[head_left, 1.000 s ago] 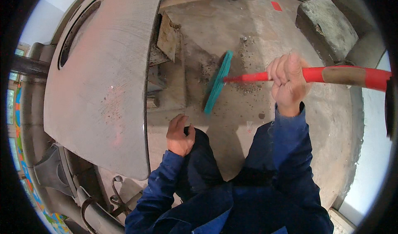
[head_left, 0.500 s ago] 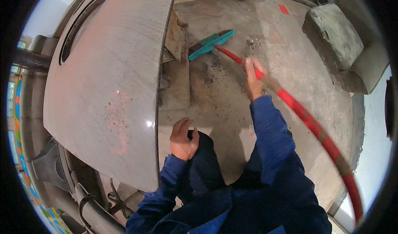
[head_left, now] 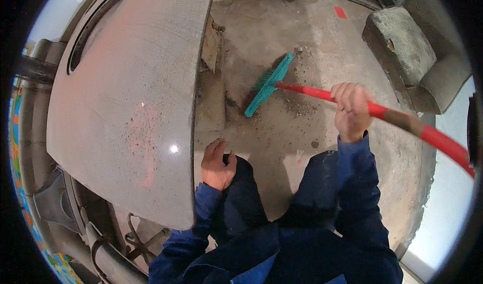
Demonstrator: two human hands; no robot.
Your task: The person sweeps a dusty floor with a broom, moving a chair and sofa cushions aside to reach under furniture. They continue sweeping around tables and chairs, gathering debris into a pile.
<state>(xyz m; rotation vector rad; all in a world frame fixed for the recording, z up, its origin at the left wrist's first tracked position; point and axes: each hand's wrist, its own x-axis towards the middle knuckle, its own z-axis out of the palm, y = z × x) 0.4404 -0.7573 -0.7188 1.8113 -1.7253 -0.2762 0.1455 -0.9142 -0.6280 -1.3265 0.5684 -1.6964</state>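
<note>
The right hand (head_left: 351, 110) was closed around the red handle (head_left: 307, 90) of a broom; its teal head (head_left: 269, 84) lay on the floor (head_left: 322, 42), ahead and left of it. The left hand (head_left: 217, 164), fingers loosely bent, rested on the knee (head_left: 241, 183) beside a grey panel (head_left: 131, 93).

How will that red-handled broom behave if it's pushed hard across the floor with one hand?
The broom looks stiff: its long handle stays straight in the right hand. Probably light, since one hand carries it. Its teal head sits far from the grip, so it may twist or skip over the gritty concrete floor.
</note>
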